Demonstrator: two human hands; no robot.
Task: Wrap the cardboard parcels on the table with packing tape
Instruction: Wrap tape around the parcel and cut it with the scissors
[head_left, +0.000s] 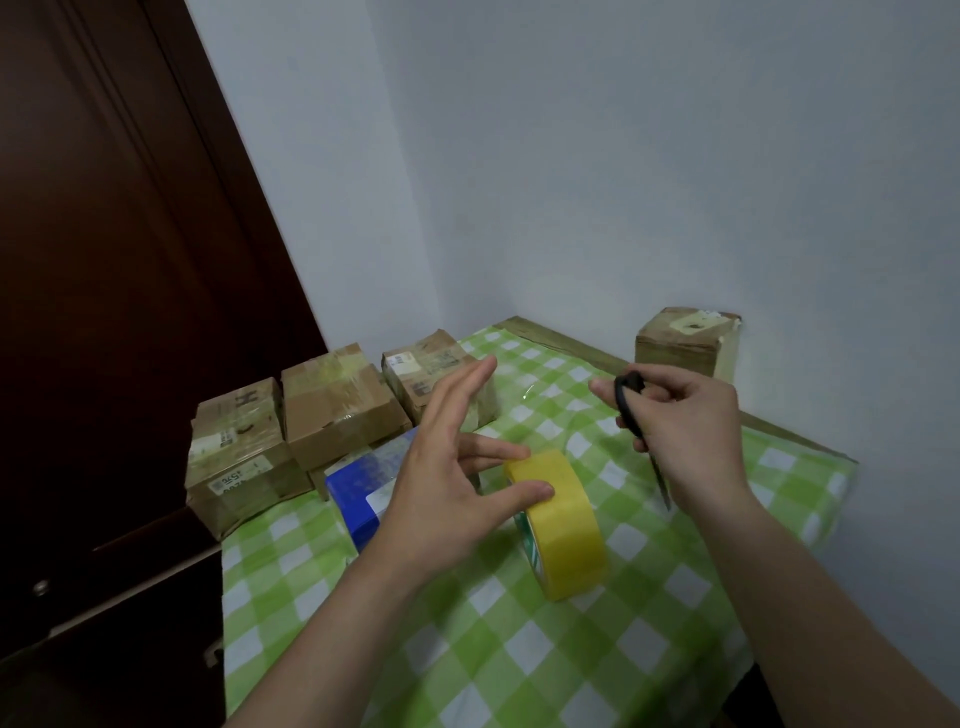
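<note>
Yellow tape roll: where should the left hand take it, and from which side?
I'd pinch the top of the yellow tape roll from above, thumb on one flat side, fingers on the other. It stands on edge on the tablecloth, so its upper rim is free, and the left hand is right beside it.

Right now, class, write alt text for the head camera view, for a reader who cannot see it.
A person's left hand touches a yellow packing tape roll standing on edge on a green checked tablecloth, while the right hand grips black scissors. Cardboard parcels sit along the left edge.
</note>
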